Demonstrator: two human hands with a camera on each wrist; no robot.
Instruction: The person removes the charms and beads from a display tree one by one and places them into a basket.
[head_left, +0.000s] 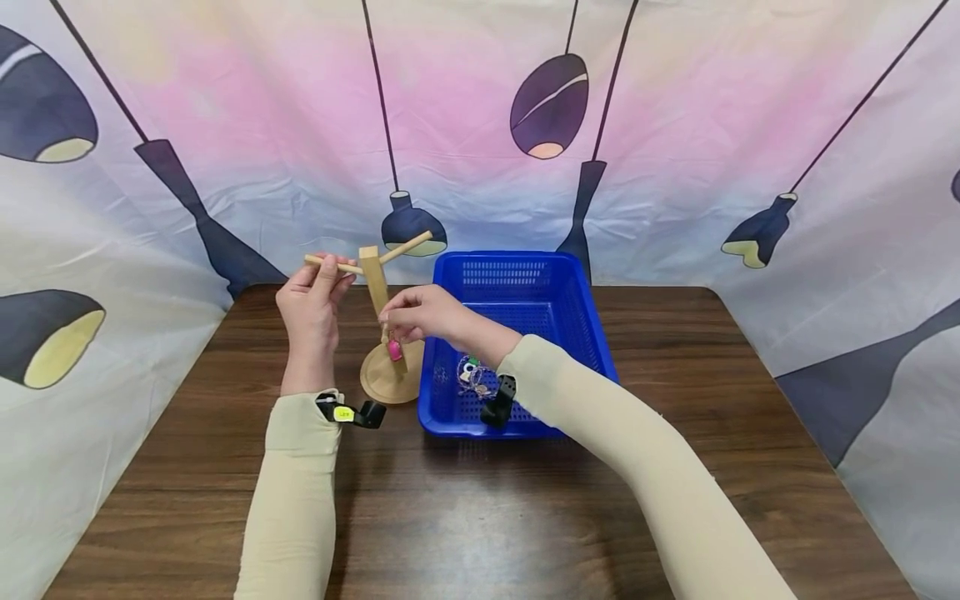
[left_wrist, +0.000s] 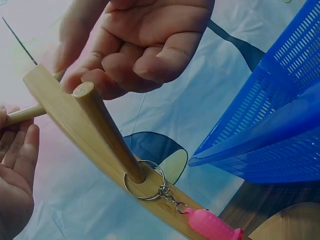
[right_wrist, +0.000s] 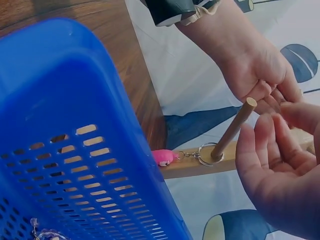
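A wooden stand [head_left: 377,287] with a round base [head_left: 375,385] and several pegs stands left of the blue basket. My left hand [head_left: 311,304] pinches its upper left peg [left_wrist: 26,115]. On the front peg [left_wrist: 107,132] hangs a keychain; its metal ring [right_wrist: 210,154] circles the peg, and a pink charm [head_left: 395,350] dangles below. My right hand [head_left: 427,315] is beside the front peg, fingers loosely bent, with nothing visible in them. From the right wrist view, the right hand [right_wrist: 280,175] is close to the peg's tip, apart from the ring.
The blue basket [head_left: 517,429] stands right of the stand, under my right forearm. In it lie several small keychains or trinkets [head_left: 471,373]. A dark wooden table [head_left: 480,517] carries everything, and a printed cloth [head_left: 465,100] hangs behind it.
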